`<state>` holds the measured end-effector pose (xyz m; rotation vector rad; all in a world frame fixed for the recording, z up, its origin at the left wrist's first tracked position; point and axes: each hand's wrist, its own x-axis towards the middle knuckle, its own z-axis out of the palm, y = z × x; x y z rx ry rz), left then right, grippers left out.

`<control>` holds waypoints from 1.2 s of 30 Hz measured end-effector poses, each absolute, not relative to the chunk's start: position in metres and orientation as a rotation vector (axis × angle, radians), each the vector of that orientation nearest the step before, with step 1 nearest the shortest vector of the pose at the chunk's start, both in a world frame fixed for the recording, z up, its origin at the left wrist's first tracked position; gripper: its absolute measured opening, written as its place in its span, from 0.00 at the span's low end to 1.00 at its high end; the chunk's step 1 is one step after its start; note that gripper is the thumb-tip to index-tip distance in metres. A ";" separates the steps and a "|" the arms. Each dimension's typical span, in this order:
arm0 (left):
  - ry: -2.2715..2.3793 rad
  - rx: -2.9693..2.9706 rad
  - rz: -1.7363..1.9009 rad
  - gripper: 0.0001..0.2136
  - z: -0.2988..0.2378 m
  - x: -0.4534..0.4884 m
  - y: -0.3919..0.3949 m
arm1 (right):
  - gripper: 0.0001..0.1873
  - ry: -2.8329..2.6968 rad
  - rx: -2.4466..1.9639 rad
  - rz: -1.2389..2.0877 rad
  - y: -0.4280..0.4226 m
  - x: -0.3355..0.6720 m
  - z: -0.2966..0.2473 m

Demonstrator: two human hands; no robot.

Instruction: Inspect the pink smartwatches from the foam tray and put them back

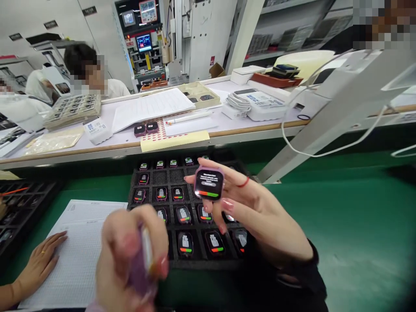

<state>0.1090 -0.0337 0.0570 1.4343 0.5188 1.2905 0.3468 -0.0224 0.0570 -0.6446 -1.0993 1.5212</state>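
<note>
Currently you are pinching a pink-cased smartwatch (209, 184) between the fingertips of your part-open right hand (260, 221) above the black compartment tray (195, 263), while your blurred left hand (130, 255) is clutching a purple watch (141, 268), risking a drop onto the tray if that light pinch slips.

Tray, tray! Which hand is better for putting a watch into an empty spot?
The right hand, I think. It holds a watch right above the tray, fairly near the empty spots. The left hand is farther away, gripping a blurry purple watch.
</note>
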 end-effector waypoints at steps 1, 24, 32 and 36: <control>0.457 1.477 1.331 0.19 0.059 0.119 -0.029 | 0.26 -1.139 -0.656 1.523 -0.018 0.347 0.055; 0.855 1.573 1.318 0.18 0.048 0.154 0.003 | 0.20 -1.252 -0.675 1.345 -0.001 0.347 0.041; 0.850 1.544 1.291 0.18 0.049 0.156 0.002 | 0.21 -1.222 -0.844 1.231 0.004 0.342 0.043; 0.851 1.511 1.315 0.13 0.053 0.157 0.002 | 0.19 -1.239 -0.903 1.171 0.004 0.341 0.044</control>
